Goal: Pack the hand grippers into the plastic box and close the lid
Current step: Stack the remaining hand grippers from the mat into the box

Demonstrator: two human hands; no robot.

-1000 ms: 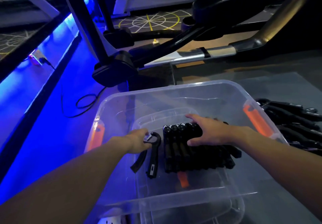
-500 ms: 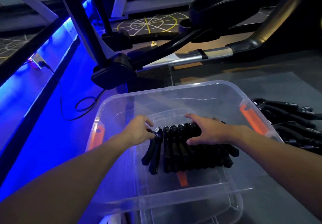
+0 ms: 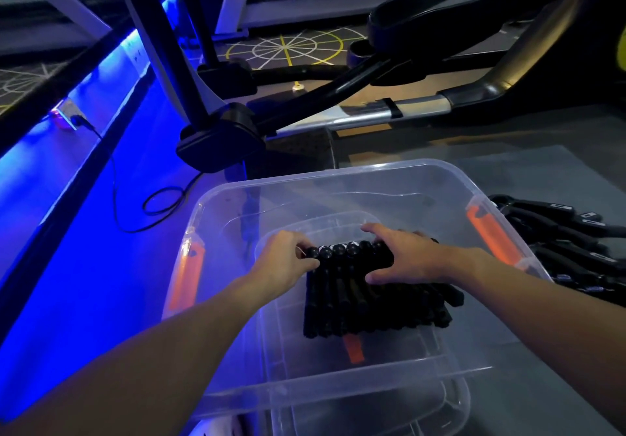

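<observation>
Many black grippers (image 3: 366, 303) are packed side by side in a row inside the clear box (image 3: 338, 178). The end gripper (image 3: 311, 300), on the left of the row, is held at its top by the curled fingers of the left hand (image 3: 281, 261). The right hand (image 3: 403, 259) is laid over the tops on the other side, with its fingers spread and fairly straight. The row is squeezed between the two hands. More loose grippers (image 3: 569, 242) are seen outside, just right of the box, so the packing is judged not finished. The lid cannot be picked out for sure through the clear plastic.

Several things could go wrong. If the row is pushed too hard from both ends, the middle ones could be popped up and the row spoiled. If the hands are taken away too fast, the end gripper could be tipped over, as nothing is seen on its left to hold it up. The light box could be slid or tilted by a hard push. If later grippers are piled too high, the lid might not be shut and the orange clips (image 3: 491, 232) might not be snapped.
</observation>
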